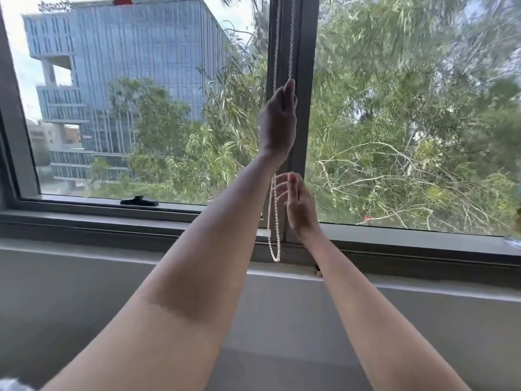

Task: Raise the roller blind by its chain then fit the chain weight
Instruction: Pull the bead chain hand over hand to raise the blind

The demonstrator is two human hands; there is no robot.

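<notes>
Plainly, stage: we judge this to be mid-pull on the chain; no blind fabric shows in the glass, so we cannot tell how far up it has gone.

Chain (pixel 275 221): a white beaded loop hanging down the dark mullion (pixel 304 52) between the two panes, its lower end dangling free just in front of the window frame (pixel 112 218) at sill level.

Left hand (pixel 277 119): raised high against the mullion, fingers closed and pinching one strand near the fingertips. We read the high hold as setting up a long downward stroke.

Right hand (pixel 298 204): lower, just beside the hanging loop, palm turned toward it and fingers (pixel 282 187) spread loosely. The chain appears to brush them, but we see no closed hold. We judge it is there to steady the slack strand or take the next hold.

Chain weight: not visible to us anywhere; the loop's lower end hangs bare, so fitting is not yet done.

Risk: with the loop swinging free, the two strands could twist together or the pinch could slip along the beads.
</notes>
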